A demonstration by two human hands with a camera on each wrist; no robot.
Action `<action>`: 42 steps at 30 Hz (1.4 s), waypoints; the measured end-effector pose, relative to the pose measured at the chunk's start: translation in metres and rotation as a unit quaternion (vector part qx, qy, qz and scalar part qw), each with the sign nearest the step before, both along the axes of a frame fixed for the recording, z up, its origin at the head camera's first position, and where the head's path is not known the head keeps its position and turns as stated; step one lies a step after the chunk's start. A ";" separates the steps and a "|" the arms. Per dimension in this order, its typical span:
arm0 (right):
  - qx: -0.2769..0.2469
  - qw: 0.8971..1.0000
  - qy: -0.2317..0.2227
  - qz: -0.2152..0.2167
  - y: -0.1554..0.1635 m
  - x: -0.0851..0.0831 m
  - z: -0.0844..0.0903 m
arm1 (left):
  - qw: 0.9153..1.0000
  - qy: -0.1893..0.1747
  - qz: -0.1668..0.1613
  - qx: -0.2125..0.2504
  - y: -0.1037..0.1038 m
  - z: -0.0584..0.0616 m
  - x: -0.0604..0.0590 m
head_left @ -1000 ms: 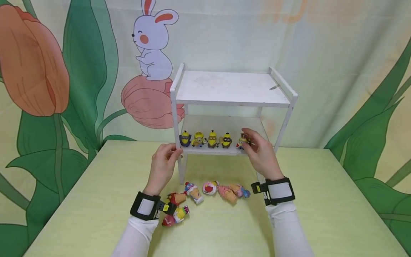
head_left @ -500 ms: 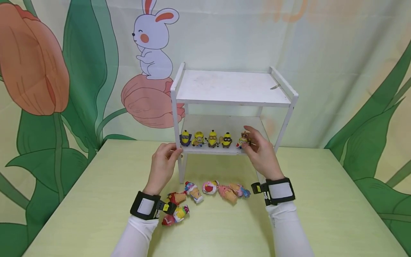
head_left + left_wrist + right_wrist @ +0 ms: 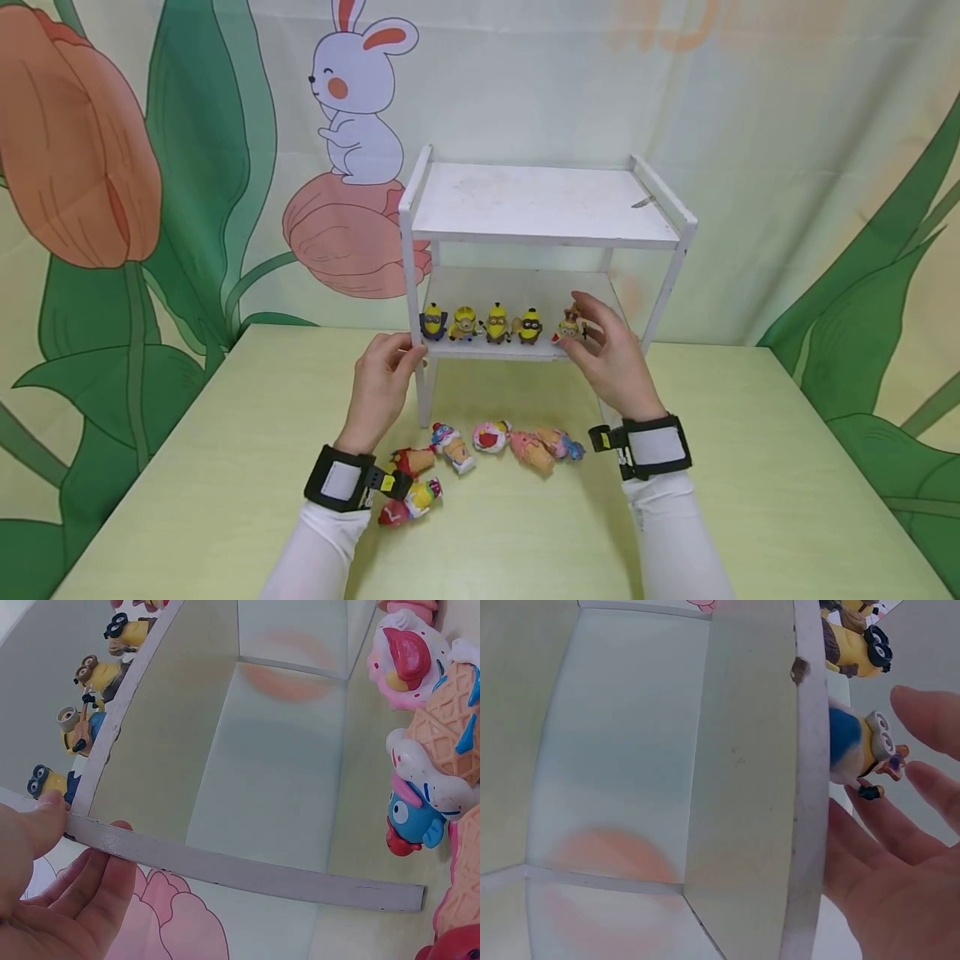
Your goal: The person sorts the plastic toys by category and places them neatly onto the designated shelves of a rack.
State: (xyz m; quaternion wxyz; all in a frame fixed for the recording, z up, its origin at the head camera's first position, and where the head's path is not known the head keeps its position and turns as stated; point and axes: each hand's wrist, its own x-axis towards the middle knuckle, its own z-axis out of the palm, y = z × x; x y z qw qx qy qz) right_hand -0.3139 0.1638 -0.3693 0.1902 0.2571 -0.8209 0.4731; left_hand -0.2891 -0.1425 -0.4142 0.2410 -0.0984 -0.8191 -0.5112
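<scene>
My left hand (image 3: 381, 392) grips the front left post of a white two-tier shelf (image 3: 543, 204); in the left wrist view the thumb and fingers lie either side of the post (image 3: 247, 866). My right hand (image 3: 617, 367) is spread around a crowned Minion figure (image 3: 570, 330) at the lower tier's right front. In the right wrist view this figure (image 3: 851, 742) stands upright among spaced fingers (image 3: 928, 724), the upper one clear of its crown. To its left, several yellow Minion figures (image 3: 497, 323) stand in a row along the front edge.
Several ice-cream-cone toys (image 3: 453, 448) lie on the pale green table (image 3: 750, 500) before the shelf, some beneath my left wrist. A round pink-and-white toy (image 3: 491, 437) lies among them. Behind the shelf hangs a printed curtain (image 3: 517, 75).
The right index finger has lifted slightly up and away from the crowned Minion figure, which has shifted slightly and still stands on the shelf. My left hand has stayed on the post.
</scene>
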 end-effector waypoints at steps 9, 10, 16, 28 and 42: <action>0.056 0.996 0.055 -0.035 0.004 0.007 0.007 | 1.000 0.006 -0.001 -0.001 0.000 0.000 -0.001; 0.060 0.996 0.057 -0.039 0.005 0.008 0.008 | 1.000 0.007 -0.001 -0.001 0.000 0.000 -0.001; 0.074 0.993 0.070 -0.058 0.006 0.015 0.015 | 1.000 0.006 0.000 0.000 -0.001 -0.001 -0.001; 0.073 0.990 0.107 -0.056 0.005 0.036 0.031 | 1.000 0.005 -0.004 0.000 -0.002 -0.002 -0.003; 0.083 0.989 0.120 -0.035 0.004 0.062 0.042 | 1.000 0.004 -0.005 0.003 -0.002 -0.002 -0.003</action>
